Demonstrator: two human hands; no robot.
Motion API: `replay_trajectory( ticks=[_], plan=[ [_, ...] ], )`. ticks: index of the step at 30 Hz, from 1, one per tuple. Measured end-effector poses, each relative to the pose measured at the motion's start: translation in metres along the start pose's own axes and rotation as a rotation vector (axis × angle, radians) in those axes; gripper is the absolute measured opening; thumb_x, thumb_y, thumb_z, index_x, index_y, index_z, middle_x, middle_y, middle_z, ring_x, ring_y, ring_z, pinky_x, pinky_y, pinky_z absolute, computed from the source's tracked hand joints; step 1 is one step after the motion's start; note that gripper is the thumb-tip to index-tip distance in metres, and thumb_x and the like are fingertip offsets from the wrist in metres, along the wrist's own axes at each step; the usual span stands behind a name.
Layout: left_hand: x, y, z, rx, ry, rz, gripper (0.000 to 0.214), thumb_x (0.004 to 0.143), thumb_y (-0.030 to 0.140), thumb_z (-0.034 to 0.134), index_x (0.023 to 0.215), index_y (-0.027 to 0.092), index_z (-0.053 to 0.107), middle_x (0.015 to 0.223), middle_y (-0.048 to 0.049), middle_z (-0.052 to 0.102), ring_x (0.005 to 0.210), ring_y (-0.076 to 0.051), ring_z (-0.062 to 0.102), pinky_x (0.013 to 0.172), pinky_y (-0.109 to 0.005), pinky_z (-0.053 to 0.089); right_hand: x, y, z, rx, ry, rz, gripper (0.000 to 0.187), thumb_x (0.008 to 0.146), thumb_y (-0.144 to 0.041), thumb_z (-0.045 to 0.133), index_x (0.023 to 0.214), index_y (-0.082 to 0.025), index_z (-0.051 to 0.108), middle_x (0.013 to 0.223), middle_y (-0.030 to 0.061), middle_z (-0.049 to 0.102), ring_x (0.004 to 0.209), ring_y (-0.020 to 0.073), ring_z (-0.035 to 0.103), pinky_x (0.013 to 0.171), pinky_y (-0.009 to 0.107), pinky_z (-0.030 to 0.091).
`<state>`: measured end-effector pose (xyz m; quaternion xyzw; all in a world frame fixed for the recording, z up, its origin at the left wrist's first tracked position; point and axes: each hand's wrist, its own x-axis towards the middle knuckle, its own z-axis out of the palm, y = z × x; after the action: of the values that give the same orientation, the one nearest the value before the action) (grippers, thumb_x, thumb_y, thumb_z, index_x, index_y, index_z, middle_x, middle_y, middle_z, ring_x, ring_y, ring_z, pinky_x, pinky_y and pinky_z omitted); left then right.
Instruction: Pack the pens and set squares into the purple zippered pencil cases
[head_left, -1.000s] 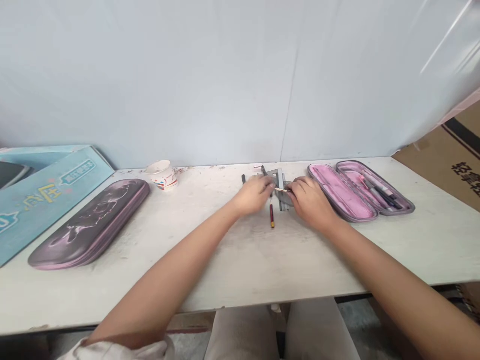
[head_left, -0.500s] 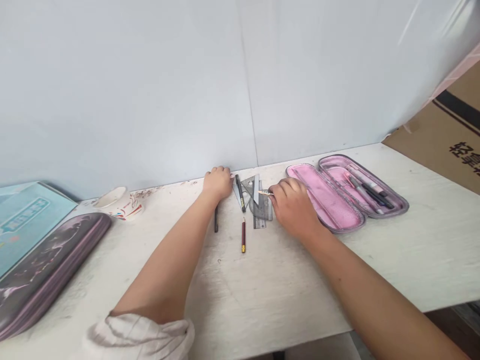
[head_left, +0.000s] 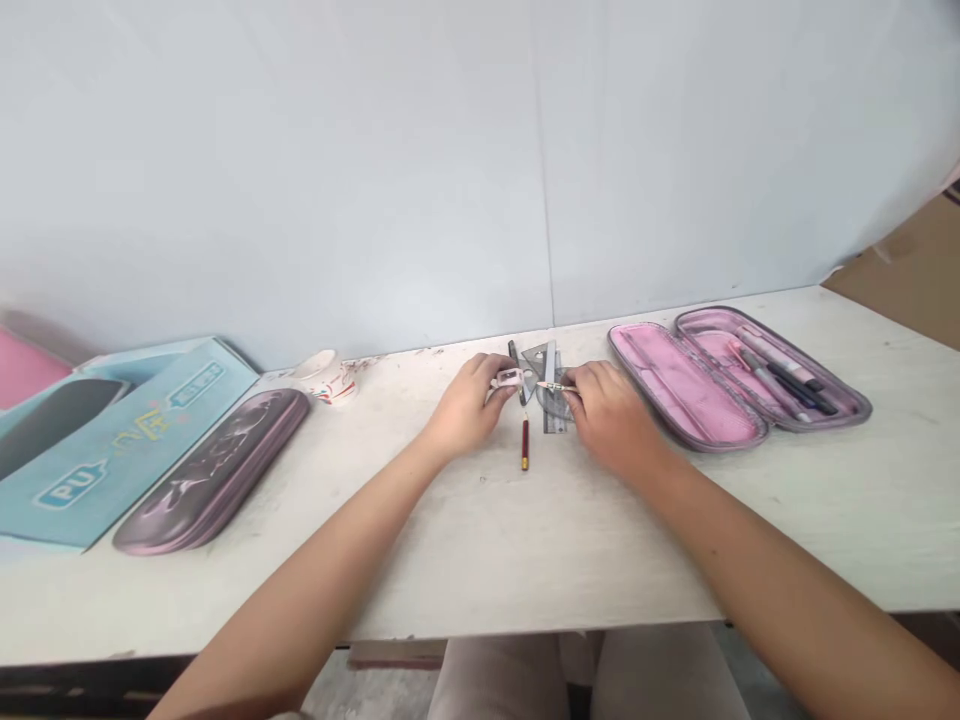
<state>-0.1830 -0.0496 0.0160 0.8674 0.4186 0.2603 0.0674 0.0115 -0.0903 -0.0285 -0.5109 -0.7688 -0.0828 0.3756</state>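
My left hand [head_left: 474, 402] is closed on a small pale pink pencil sharpener [head_left: 510, 378], gripped by thumb and fingers. In my right hand [head_left: 606, 408] is a light patterned pencil [head_left: 553, 386], its pointed end facing left towards the sharpener with a small gap between them. Below and between the hands, a dark red pencil [head_left: 525, 445] lies on the table, its yellow end towards me. Behind the hands are a black pen [head_left: 513, 350] and a pile of clear set squares and rulers [head_left: 555, 424], partly covered by the hands.
An open pink pencil case [head_left: 694, 400] with several pens inside lies to the right. On the left are a closed dark pencil case [head_left: 217, 470], a blue box [head_left: 142, 450] and a paper cup [head_left: 330, 380]. A wall [head_left: 375, 180] rises behind the table; a cardboard box [head_left: 907, 270] stands far right.
My left hand has come away from the table's back edge with the sharpener now showing in it, closer to the right hand's pencil. The view has shifted left.
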Motion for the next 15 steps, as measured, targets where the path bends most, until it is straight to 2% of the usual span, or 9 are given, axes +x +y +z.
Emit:
replay_trajectory(
  ticks=[5,8,15],
  plan=[
    [-0.018,0.012,0.003,-0.051,-0.066,0.071,0.023,0.086,0.022,0.044,0.107,0.016,0.052,0.103,-0.0093,0.054,0.098,-0.020,0.050,0.086,-0.035,0.042,-0.006,-0.010,0.001,0.080,-0.027,-0.039,0.018,0.089,-0.023,0.037,0.095,-0.014,0.052,0.092,0.0097,0.057,0.087,0.0221,0.047,0.076,0.035,0.038],
    [-0.029,0.014,0.008,-0.085,-0.069,0.067,0.024,0.085,0.021,0.044,0.108,0.016,0.052,0.104,-0.0097,0.053,0.099,-0.020,0.049,0.087,-0.036,0.042,-0.007,-0.013,0.002,0.117,-0.071,-0.057,0.016,0.089,-0.022,0.038,0.094,-0.015,0.052,0.091,0.0089,0.057,0.087,0.0217,0.047,0.075,0.034,0.038],
    [-0.039,0.007,0.012,-0.308,-0.036,-0.119,0.018,0.086,0.023,0.044,0.102,0.018,0.051,0.099,-0.0065,0.055,0.095,-0.018,0.051,0.084,-0.033,0.041,-0.007,-0.014,0.002,0.144,-0.125,-0.045,0.012,0.088,-0.020,0.040,0.092,-0.017,0.051,0.089,0.0075,0.057,0.085,0.0207,0.047,0.071,0.034,0.039]
  ],
)
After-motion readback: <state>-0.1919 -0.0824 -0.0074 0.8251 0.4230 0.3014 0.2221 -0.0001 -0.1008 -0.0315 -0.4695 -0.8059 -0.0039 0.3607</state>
